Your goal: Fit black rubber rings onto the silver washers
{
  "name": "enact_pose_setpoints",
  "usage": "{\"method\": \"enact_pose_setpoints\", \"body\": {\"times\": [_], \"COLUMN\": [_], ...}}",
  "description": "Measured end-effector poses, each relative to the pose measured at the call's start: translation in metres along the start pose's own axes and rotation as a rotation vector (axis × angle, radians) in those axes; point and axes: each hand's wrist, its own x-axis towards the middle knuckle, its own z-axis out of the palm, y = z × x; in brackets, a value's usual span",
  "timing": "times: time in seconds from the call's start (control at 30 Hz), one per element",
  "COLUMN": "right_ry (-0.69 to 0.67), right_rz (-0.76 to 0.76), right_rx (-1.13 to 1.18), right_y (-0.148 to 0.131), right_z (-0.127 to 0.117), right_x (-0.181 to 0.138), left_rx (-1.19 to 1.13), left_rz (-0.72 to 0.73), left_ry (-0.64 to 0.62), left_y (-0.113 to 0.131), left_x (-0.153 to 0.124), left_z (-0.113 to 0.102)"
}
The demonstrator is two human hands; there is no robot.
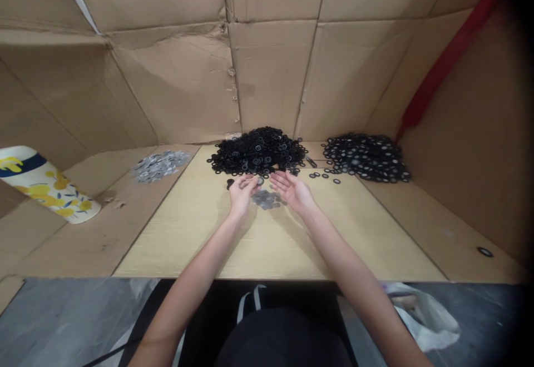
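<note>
My left hand point(242, 193) pinches a small dark ring point(260, 180) with a pale centre between thumb and fingertips. Facing it, my right hand point(295, 193) is open, its fingers stretched out and the palm turned inward. Just below and between both hands lies a small heap of grey discs point(266, 200) on the yellowish board point(187, 233). Behind the fingers rises a large pile of black rings point(256, 153). A couple of black rings point(230, 183) sit by the left knuckles.
At the right is a pile of black rings with pale centres point(365, 157); several strays lie nearby. Silver discs point(161, 165) form a pile at the left. A patterned bottle point(50, 184) leans in view far left. Cardboard walls point(275, 78) enclose the back and sides.
</note>
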Motion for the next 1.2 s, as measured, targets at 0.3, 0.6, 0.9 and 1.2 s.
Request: {"method": "enact_pose_setpoints", "body": {"times": [0.3, 0.6, 0.9, 1.2], "right_ry": [0.052, 0.038, -0.020, -0.259], "right_rz": [-0.234, -0.295, -0.263, -0.113], "right_rx": [-0.234, -0.237, -0.150, -0.042], "right_y": [0.007, 0.006, 0.005, -0.001], "right_z": [-0.006, -0.005, -0.001, 0.002], "right_x": [0.000, -0.002, -0.006, -0.014], "left_rx": [0.024, 0.057, 0.059, 0.065], "left_rz": [0.006, -0.022, -0.045, -0.033], "left_ry": [-0.054, -0.044, -0.060, -0.082], "left_y": [-0.004, -0.005, -0.004, -0.006], "left_x": [-0.001, -0.001, -0.003, -0.004], "left_z": [-0.002, -0.001, 0.000, 0.000]}}
